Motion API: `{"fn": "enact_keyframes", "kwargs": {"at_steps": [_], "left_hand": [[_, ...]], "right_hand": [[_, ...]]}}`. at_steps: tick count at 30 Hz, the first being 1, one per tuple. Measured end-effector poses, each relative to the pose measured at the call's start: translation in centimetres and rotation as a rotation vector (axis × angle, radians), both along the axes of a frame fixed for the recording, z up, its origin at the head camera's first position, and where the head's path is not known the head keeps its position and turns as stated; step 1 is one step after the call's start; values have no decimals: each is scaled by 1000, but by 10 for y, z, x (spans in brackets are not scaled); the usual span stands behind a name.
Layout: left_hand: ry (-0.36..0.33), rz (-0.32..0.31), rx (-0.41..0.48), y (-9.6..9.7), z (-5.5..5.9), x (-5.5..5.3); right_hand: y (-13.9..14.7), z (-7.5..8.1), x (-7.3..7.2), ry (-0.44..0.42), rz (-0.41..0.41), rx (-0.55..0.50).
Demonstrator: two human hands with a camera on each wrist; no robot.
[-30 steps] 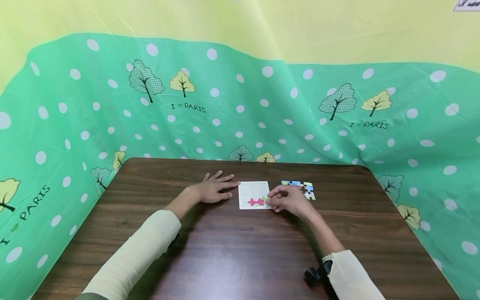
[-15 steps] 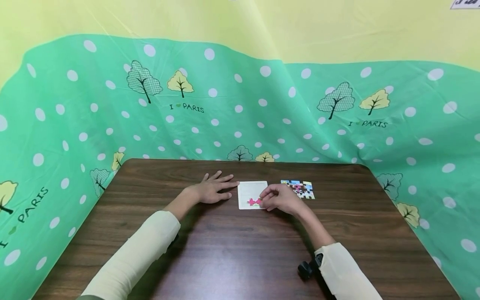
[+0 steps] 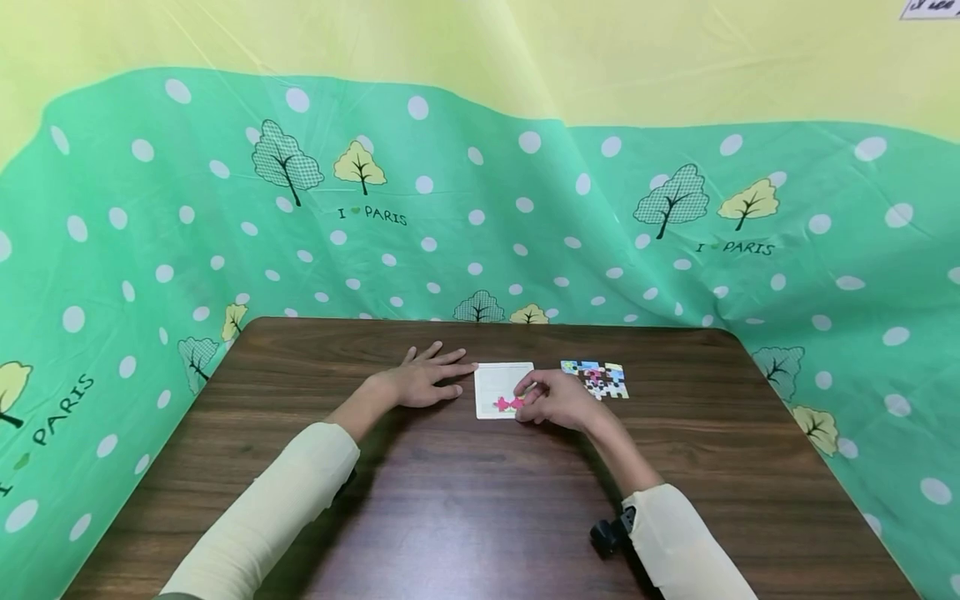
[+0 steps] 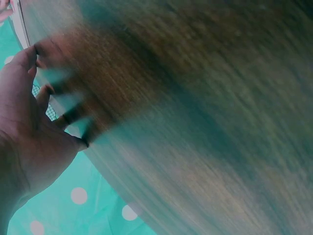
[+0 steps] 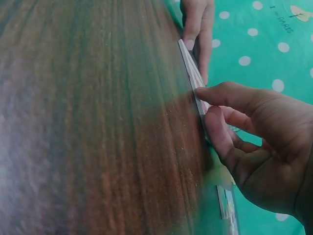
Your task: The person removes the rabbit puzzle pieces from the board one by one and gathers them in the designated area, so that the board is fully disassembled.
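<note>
A white square puzzle tray [image 3: 492, 377] lies on the table, with joined pink puzzle pieces [image 3: 507, 404] along its near side. My left hand [image 3: 423, 380] rests flat on the wood with fingers spread, one fingertip right at the tray's far left corner. Over the near right part of the tray, my right hand [image 3: 561, 400] pinches a puzzle piece, mostly hidden behind the fingers. The right wrist view catches the tray [image 5: 190, 66] edge-on, with thumb and forefinger close together at its rim. In the left wrist view the left hand [image 4: 34, 125] appears from the side.
Several more puzzle pieces [image 3: 613, 382], blue, white and pink, lie in a cluster right of the tray, partly behind my right hand. The brown table [image 3: 450, 517] ends at a green dotted cloth [image 3: 480, 250] hanging behind it.
My right hand has moved left over the tray's near side, first covering the green bit beside the pink pieces. More of the cluster on the right now shows. The left hand stays put.
</note>
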State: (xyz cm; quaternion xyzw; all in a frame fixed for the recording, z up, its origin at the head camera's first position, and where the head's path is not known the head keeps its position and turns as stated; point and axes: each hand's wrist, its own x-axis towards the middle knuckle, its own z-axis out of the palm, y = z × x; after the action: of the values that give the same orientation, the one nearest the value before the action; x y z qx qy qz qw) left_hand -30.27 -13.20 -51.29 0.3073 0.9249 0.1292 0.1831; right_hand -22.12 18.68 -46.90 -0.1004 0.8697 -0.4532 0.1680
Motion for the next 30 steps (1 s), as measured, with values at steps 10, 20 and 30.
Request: {"fn": "enact_keyframes", "kwargs": {"at_steps": [10, 20, 30], "left_hand": [[2, -6, 7, -1, -4, 2], [4, -16, 17, 0, 0, 5], [-15, -15, 49, 1, 11, 10]], "right_hand": [[-2, -5, 1, 12, 1, 34], [-5, -1, 0, -11, 5, 61], [-3, 4, -8, -75, 31, 5]]}}
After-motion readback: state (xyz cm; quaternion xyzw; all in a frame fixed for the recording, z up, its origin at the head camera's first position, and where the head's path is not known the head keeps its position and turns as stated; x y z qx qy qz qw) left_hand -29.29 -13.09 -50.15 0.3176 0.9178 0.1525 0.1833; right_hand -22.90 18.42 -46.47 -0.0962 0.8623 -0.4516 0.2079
